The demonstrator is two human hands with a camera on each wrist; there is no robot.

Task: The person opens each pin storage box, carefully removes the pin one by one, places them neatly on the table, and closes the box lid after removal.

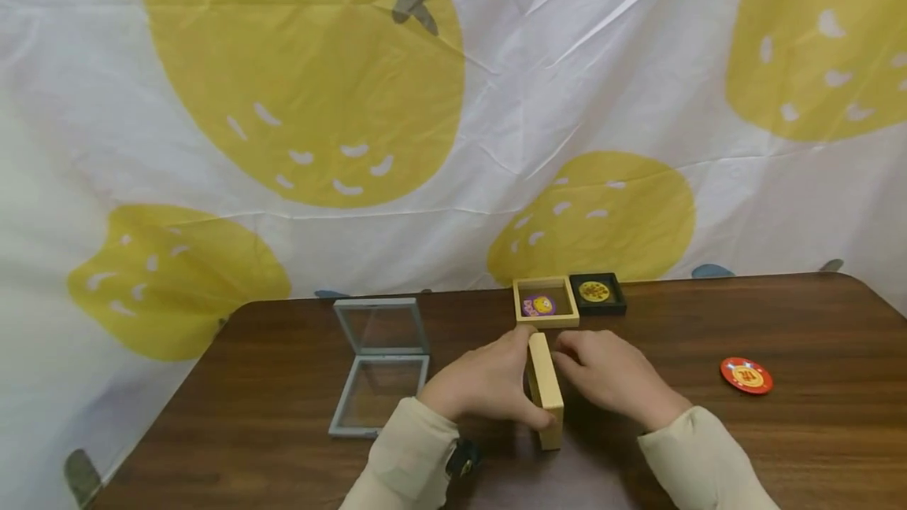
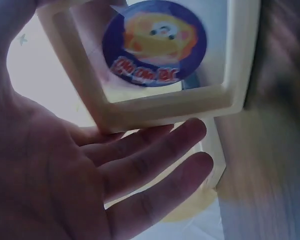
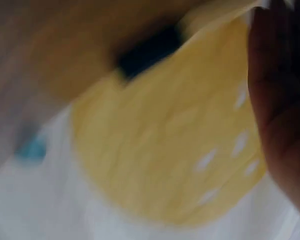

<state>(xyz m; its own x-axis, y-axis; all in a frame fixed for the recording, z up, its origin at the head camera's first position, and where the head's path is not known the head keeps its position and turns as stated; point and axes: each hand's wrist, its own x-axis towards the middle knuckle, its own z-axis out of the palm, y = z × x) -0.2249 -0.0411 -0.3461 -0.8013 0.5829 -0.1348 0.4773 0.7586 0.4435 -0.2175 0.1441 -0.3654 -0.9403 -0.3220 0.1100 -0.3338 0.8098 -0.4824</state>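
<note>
My left hand (image 1: 489,384) holds a cream square display frame (image 1: 547,392) on edge above the table, thumb at its near end and fingers toward its far end. In the left wrist view, a round purple badge (image 2: 162,42) with a yellow cartoon figure sits in the frame's clear film. To the right of the frame is my right hand (image 1: 616,372), its fingers bent loosely beside the frame's right face with nothing in them. The right wrist view is blurred and shows that hand (image 3: 285,110) only at the right edge.
At the back stand another cream frame (image 1: 549,323) with a purple badge and a black frame (image 1: 602,310) with a gold disc. A grey frame (image 1: 390,352) lies hinged open on the left. A red round disc (image 1: 746,376) rests on the wooden table (image 1: 822,321) at right.
</note>
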